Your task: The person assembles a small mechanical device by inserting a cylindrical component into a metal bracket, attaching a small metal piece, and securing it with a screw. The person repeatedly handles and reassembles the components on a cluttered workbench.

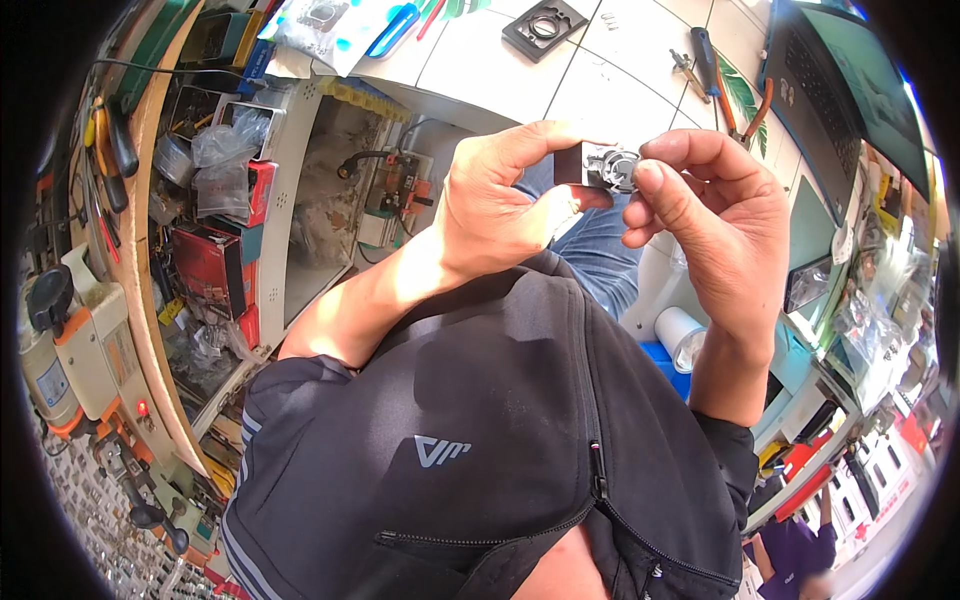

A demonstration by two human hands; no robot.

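My left hand (495, 195) is closed round a small black block-shaped housing (569, 166), thumb below and index finger above. The end turned to the right bears a silver round metal piece (618, 170) with a ring-like rim. My right hand (718, 215) is at that end, thumb and index finger pinched together at the rim's edge, the other fingers curled under. Whatever lies between those fingertips is hidden. Both hands are raised in front of my chest, near the edge of the white tiled worktop (480, 60).
On the worktop lie a black plate with a round opening (543, 28), a screwdriver (706, 60) and orange-handled pliers (745, 125). A laptop (815, 100) stands at the right. Boxes (215, 265) fill shelves at the left, beside a bench machine (95, 340). Another person (805, 550) is at lower right.
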